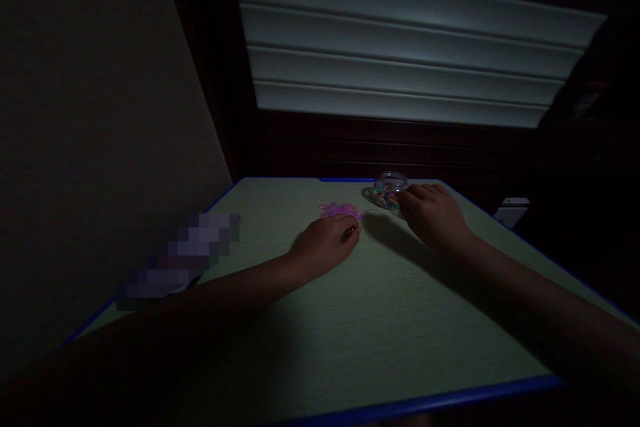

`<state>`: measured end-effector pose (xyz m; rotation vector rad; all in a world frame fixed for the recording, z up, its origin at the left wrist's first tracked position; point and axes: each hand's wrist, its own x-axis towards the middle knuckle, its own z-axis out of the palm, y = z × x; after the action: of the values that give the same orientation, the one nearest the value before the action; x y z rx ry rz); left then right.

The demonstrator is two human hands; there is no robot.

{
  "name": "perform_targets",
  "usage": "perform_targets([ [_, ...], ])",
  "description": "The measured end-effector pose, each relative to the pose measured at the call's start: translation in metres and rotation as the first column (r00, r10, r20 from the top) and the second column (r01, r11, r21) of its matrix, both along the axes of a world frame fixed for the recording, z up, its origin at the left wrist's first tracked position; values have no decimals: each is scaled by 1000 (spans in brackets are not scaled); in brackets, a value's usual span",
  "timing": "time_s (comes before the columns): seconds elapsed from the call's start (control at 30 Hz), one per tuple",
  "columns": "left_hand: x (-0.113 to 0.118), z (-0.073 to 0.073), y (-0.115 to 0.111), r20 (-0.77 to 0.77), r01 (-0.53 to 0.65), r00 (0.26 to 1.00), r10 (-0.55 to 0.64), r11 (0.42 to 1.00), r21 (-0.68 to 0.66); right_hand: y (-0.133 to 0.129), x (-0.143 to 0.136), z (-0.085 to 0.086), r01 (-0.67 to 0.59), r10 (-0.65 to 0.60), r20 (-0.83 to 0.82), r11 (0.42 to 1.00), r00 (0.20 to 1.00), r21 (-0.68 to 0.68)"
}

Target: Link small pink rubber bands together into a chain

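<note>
Near the frame's centre our left hand rests curled on the green table, fingertips touching the pink band pile; whether it pinches anything we cannot tell. Our right hand loosely touches the clear jar of coloured bands, upper right of centre

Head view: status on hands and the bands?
Left hand by pink band pile, pinching something small. Right hand touching jar of coloured bands. Nothing between them on table.
</note>
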<state>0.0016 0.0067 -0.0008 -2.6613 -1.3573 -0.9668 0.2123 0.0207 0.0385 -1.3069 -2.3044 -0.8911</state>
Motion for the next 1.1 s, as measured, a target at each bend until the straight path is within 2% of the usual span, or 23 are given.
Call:
perform_targets([
  [0.1, 0, 1, -1, 1, -8, 1000, 8, 1000, -3, 1, -7, -12, -95, 89, -82, 993, 993, -73],
  [0.2, 0, 1, 0, 0, -14, 1000, 14, 1000, -9, 4, -14, -27, -210, 172, -212, 962, 962, -174],
  [0.4, 0, -1, 2, -10, -25, 1000, 25, 999, -25, 13, -24, -45, -345, 208, -407, 890, 889, -298],
  [0.63, 0, 0, 1, -11, -20, 1000, 20, 999, -26, 21, -27, -46, -398, 219, -477, 862, 851, -314],
  [1.1, 1, -1, 1, -14, -28, 1000, 27, 999, -22, 31, -29, -47, -372, 198, -437, 856, 877, -358],
])
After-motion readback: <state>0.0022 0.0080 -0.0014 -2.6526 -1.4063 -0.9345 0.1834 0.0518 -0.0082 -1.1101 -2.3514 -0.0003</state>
